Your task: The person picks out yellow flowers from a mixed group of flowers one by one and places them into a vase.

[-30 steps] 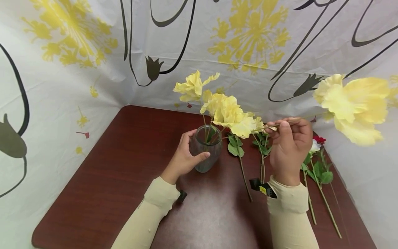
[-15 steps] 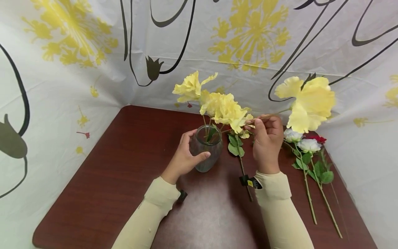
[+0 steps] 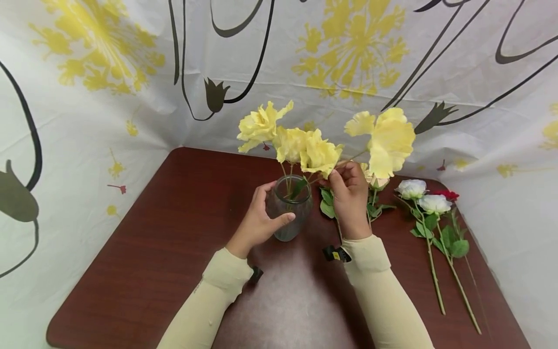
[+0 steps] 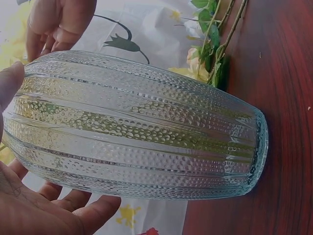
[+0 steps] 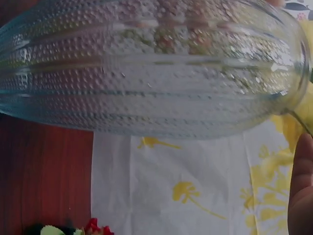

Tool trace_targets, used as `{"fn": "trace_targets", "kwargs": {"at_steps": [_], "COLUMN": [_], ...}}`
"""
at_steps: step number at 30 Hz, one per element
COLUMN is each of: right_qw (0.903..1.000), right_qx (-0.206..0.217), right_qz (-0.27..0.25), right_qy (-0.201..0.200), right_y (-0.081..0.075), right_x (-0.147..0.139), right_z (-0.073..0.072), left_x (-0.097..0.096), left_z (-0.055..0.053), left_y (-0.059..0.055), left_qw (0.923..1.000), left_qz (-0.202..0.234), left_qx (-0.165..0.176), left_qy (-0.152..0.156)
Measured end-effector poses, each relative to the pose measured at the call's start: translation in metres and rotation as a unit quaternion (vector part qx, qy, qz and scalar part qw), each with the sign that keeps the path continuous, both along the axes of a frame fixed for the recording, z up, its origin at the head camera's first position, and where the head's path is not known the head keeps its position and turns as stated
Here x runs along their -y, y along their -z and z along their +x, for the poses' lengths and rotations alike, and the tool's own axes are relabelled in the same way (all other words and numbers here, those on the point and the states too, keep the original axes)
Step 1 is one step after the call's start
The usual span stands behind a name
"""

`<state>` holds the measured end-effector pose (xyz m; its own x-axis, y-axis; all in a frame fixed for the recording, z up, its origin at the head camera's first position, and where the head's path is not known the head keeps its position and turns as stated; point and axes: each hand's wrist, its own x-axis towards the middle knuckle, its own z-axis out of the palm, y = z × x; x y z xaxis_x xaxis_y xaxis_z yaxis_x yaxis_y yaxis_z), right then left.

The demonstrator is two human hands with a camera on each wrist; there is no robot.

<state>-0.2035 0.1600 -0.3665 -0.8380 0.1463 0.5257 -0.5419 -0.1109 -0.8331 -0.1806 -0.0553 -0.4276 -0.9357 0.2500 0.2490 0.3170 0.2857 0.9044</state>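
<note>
My left hand (image 3: 259, 220) holds a clear glass vase (image 3: 289, 228) upright on the table, thumb and fingers around its side. Ribs and a dimpled texture cover the vase (image 4: 137, 127) in the left wrist view. Several yellow flowers (image 3: 320, 152) lean out of its mouth, with thin stems inside. Just right of the rim, my right hand (image 3: 352, 198) pinches the stem of another yellow flower (image 3: 390, 143), whose bloom tilts up to the right. In the right wrist view, a thin stem (image 5: 299, 121) runs from the vase mouth towards my right hand (image 5: 302, 191). The held stem's lower end is hidden.
White roses (image 3: 435, 204) and a red flower (image 3: 449, 195) lie at the right of the dark red table (image 3: 174, 232). A pale flower (image 3: 378, 182) with leaves lies behind my right hand. A patterned white sheet (image 3: 144, 58) hangs behind the table.
My right hand has moved left towards the vase mouth, carrying the yellow flower with it. The yellow blooms in the vase have shifted slightly left. My left hand has stayed on the vase.
</note>
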Motion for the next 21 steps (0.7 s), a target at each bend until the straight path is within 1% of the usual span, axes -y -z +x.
{"fn": "trace_targets", "kwargs": {"at_steps": [2,5,10,13,17,18,21], "right_qw": [0.9998,0.9987,0.9935,0.9902,0.9878,0.9868,0.9821], "right_qx": [0.011,0.032,0.068,0.078,0.088,0.09,0.102], "right_qz": [0.004,0.026,0.087,0.111,0.119,0.122,0.147], "right_qy": [-0.014,-0.028,-0.028,-0.032,-0.048,-0.057,-0.06], "right_y": [0.002,0.003,0.008,0.011,0.012,0.012,0.014], "right_x": [0.003,0.006,0.009,0.01,0.01,0.01,0.008], "right_z": [0.0,0.001,-0.002,-0.005,-0.007,-0.007,-0.008], "left_x": [0.0,-0.001,-0.001,-0.001,-0.001,-0.001,-0.001], "left_z": [0.0,0.0,-0.001,-0.001,-0.001,-0.001,-0.001], "left_y": [0.0,0.0,0.001,0.001,0.0,0.0,0.0], "left_qw": [1.0,1.0,0.9999,1.0,1.0,1.0,1.0], "left_qz": [-0.002,0.0,0.003,0.001,-0.002,-0.002,0.004], "left_qx": [0.003,-0.003,-0.012,-0.007,-0.004,-0.004,-0.007], "left_qy": [0.0,-0.002,-0.006,-0.005,-0.003,-0.003,-0.003]}}
